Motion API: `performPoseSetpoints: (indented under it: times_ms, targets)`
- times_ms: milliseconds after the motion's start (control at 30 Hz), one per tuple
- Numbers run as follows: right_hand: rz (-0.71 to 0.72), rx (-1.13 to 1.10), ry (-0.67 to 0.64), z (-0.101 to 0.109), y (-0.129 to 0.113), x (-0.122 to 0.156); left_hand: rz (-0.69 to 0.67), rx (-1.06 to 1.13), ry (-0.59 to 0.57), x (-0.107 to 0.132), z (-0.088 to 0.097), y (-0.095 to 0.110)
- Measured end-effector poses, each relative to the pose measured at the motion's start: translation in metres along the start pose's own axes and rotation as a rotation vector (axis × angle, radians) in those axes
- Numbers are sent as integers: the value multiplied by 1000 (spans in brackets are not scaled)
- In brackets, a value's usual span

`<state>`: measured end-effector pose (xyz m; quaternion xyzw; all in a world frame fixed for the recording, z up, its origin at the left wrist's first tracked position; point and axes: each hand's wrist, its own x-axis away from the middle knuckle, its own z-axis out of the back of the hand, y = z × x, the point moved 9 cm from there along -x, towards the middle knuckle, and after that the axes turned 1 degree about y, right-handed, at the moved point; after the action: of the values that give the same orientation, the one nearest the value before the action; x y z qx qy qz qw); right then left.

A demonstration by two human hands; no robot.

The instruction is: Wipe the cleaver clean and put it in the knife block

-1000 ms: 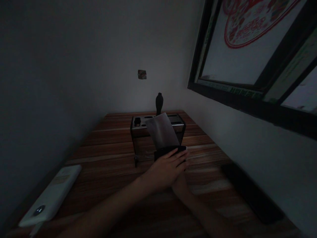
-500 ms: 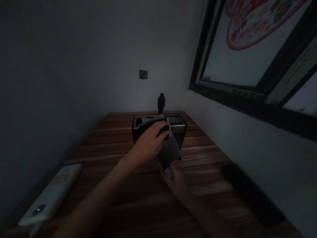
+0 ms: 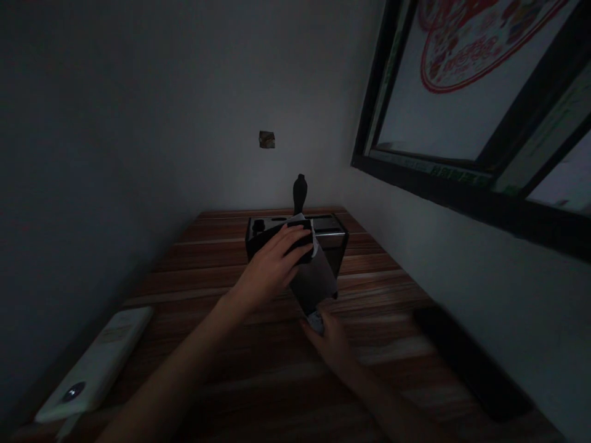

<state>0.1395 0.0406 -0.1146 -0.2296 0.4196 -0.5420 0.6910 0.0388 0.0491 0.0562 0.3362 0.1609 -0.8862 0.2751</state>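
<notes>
A cleaver with a broad grey blade (image 3: 316, 280) stands tilted, blade up, over the wooden table (image 3: 207, 289). My right hand (image 3: 330, 338) is closed round its handle low down. My left hand (image 3: 272, 264) reaches over the blade's upper end, its fingers curled on a small dark thing pressed there; the light is too dim to name it. Just behind stands a metal knife holder (image 3: 335, 237), with a black handle (image 3: 299, 191) sticking up from it.
A white power bank (image 3: 95, 366) lies at the table's left front edge. A long dark flat object (image 3: 471, 363) lies along the right wall. A dark window frame (image 3: 443, 184) juts over the right side. Walls close the table on the left, back and right.
My left hand has left the handle end and risen to the blade's top, where it now stays almost still. My right hand has come into view holding the handle.
</notes>
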Motion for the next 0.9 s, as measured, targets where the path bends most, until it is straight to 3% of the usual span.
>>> performPoseSetpoints:
  times_ms: [133, 467, 900]
  targets:
    - [-7, -16, -37, -2, 0, 0, 24, -3, 37, 1, 5, -3]
    - [-1, 37, -10, -1, 3, 1, 59, -133, -93, -4, 0, -3]
    - [-3, 53, -72, -1, 0, 0, 148, -198, -53, -4, -5, -5]
